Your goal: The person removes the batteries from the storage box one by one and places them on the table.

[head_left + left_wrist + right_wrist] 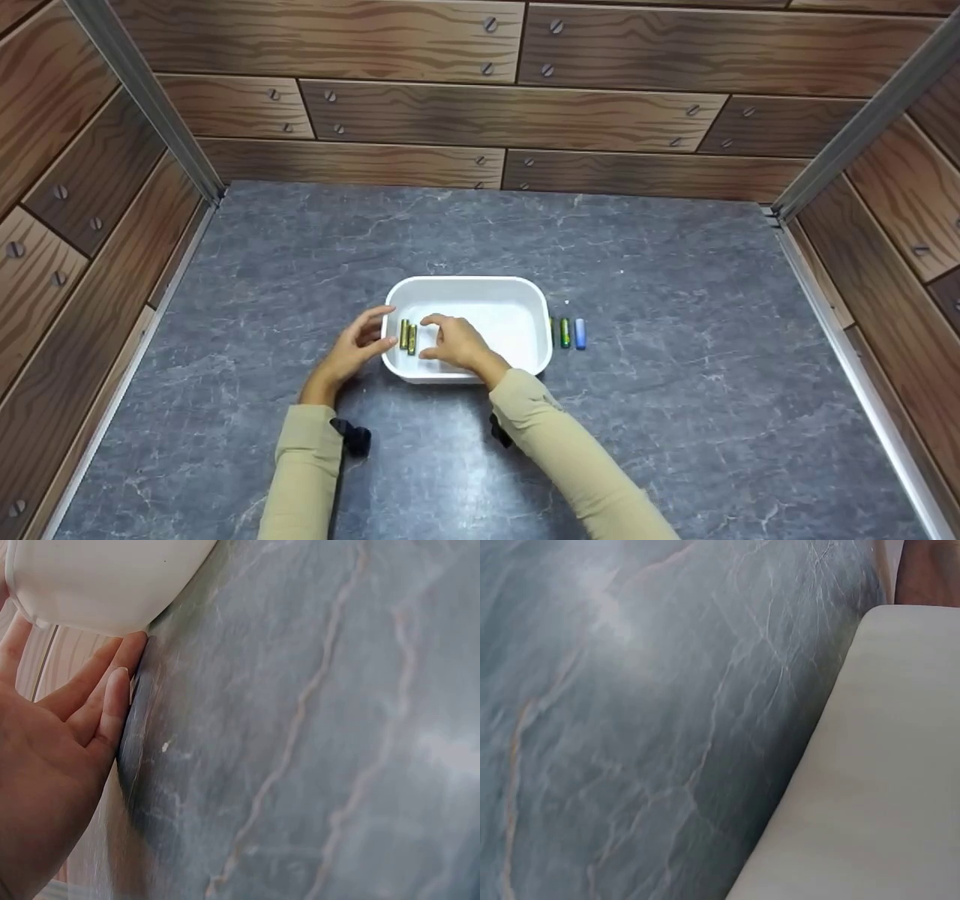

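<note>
A white plastic tub (495,330) stands on the grey marbled surface. Inside it, near the left wall, two gold-and-green batteries (408,337) lie side by side. My right hand (455,343) reaches into the tub just right of them, thumb and index finger spread apart, with nothing seen between them. My left hand (354,352) is at the tub's left side, fingertips at the rim; its fingers look mostly straight in the left wrist view against the tub's outer wall. The right wrist view shows the tub's side wall (877,765) but no fingers.
Just right of the tub lie a green battery (565,333) and a blue battery (580,334), with another green one (553,332) partly hidden by the rim. Wood-patterned walls (480,116) with metal corner posts (142,90) enclose the back and sides.
</note>
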Action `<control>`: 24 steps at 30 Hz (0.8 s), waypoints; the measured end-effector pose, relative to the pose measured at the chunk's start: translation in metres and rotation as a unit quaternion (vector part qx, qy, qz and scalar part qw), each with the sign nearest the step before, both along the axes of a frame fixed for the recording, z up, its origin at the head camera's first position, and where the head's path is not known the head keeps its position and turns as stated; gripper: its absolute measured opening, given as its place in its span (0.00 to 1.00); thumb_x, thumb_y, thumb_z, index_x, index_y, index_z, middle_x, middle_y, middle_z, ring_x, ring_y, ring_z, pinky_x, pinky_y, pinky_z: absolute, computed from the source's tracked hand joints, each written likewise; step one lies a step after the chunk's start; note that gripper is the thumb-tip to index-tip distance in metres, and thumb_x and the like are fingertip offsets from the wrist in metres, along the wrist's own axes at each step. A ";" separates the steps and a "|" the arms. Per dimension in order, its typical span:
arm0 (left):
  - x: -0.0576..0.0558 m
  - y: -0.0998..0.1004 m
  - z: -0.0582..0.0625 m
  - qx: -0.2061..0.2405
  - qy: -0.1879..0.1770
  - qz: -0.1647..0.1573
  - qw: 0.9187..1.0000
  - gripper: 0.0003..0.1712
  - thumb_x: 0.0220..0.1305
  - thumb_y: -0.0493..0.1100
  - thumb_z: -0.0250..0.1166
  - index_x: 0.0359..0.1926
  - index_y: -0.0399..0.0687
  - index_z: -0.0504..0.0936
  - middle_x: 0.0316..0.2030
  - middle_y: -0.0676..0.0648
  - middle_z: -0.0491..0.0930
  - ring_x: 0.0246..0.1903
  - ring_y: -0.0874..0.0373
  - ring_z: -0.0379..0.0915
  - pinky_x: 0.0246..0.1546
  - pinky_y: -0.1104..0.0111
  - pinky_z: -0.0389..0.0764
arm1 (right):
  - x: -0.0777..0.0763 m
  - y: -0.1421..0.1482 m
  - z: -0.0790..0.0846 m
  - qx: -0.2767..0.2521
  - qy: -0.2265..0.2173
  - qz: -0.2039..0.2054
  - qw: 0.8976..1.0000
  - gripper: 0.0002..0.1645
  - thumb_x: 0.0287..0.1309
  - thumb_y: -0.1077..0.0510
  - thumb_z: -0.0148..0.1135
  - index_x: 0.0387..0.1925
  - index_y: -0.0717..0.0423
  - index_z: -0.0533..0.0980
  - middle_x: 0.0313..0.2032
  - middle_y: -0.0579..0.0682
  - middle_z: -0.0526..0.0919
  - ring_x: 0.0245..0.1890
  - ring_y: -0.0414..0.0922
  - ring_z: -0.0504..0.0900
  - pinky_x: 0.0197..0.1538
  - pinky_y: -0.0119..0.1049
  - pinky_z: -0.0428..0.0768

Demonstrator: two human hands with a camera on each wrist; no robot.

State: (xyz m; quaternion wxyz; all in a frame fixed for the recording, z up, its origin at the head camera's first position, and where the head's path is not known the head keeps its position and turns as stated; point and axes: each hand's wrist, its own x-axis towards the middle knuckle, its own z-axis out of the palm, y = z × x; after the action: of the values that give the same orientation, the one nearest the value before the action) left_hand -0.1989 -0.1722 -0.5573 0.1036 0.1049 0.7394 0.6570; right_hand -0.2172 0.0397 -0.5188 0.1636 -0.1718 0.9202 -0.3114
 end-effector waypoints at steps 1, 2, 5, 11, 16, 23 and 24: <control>0.000 0.000 0.000 0.000 0.000 0.000 1.000 0.32 0.63 0.34 0.62 0.67 0.36 0.63 0.60 0.25 0.70 0.57 0.35 0.73 0.48 0.75 0.77 | -0.001 -0.002 -0.001 0.003 -0.001 -0.001 1.000 0.34 0.48 0.54 0.74 0.58 0.56 0.74 0.25 0.47 0.74 0.24 0.37 0.66 0.30 0.27 0.64; 0.000 -0.001 0.000 0.000 -0.001 -0.001 1.000 0.32 0.64 0.34 0.62 0.67 0.36 0.63 0.60 0.25 0.70 0.57 0.35 0.73 0.48 0.75 0.77 | -0.001 -0.003 -0.001 0.007 0.001 0.000 1.000 0.34 0.48 0.54 0.74 0.58 0.56 0.74 0.26 0.48 0.76 0.24 0.38 0.67 0.30 0.28 0.65; -0.001 -0.001 -0.001 0.001 0.000 -0.002 1.000 0.32 0.64 0.34 0.62 0.67 0.35 0.63 0.60 0.25 0.70 0.57 0.35 0.73 0.48 0.75 0.77 | -0.002 -0.007 -0.004 0.019 0.003 0.001 1.000 0.36 0.47 0.54 0.74 0.60 0.56 0.73 0.31 0.54 0.82 0.28 0.42 0.73 0.34 0.32 0.72; -0.002 0.001 -0.004 -0.001 -0.001 -0.004 1.000 0.32 0.64 0.33 0.62 0.67 0.36 0.63 0.60 0.25 0.70 0.52 0.49 0.77 0.48 0.74 0.77 | -0.002 -0.011 -0.008 0.036 0.007 -0.004 0.999 0.39 0.47 0.54 0.74 0.61 0.56 0.72 0.47 0.59 0.86 0.50 0.55 0.83 0.56 0.45 0.78; -0.001 0.001 -0.004 0.001 -0.003 -0.001 1.000 0.31 0.63 0.33 0.62 0.66 0.36 0.64 0.60 0.25 0.71 0.48 0.60 0.76 0.49 0.74 0.77 | -0.001 -0.014 -0.009 0.039 -0.002 -0.009 0.999 0.40 0.48 0.54 0.74 0.63 0.56 0.70 0.56 0.58 0.82 0.57 0.56 0.80 0.62 0.46 0.75; -0.001 0.000 -0.002 0.002 -0.006 -0.002 1.000 0.31 0.64 0.34 0.62 0.67 0.36 0.63 0.60 0.26 0.70 0.50 0.57 0.75 0.50 0.74 0.76 | -0.001 -0.019 -0.010 0.063 0.006 -0.012 0.998 0.38 0.50 0.52 0.73 0.63 0.53 0.71 0.55 0.58 0.82 0.55 0.56 0.81 0.59 0.48 0.77; -0.001 0.000 -0.002 0.002 -0.006 -0.002 1.000 0.32 0.64 0.34 0.62 0.67 0.36 0.63 0.60 0.26 0.70 0.49 0.58 0.75 0.50 0.74 0.76 | -0.001 -0.019 -0.010 0.064 0.009 -0.011 0.998 0.37 0.50 0.52 0.72 0.62 0.53 0.71 0.55 0.58 0.82 0.55 0.56 0.81 0.59 0.48 0.77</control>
State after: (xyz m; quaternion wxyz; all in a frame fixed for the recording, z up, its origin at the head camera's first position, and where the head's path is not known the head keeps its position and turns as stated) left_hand -0.1999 -0.1721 -0.5592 0.1091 0.1029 0.7371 0.6589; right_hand -0.2179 0.0205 -0.5290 0.1627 -0.1532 0.9414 -0.2525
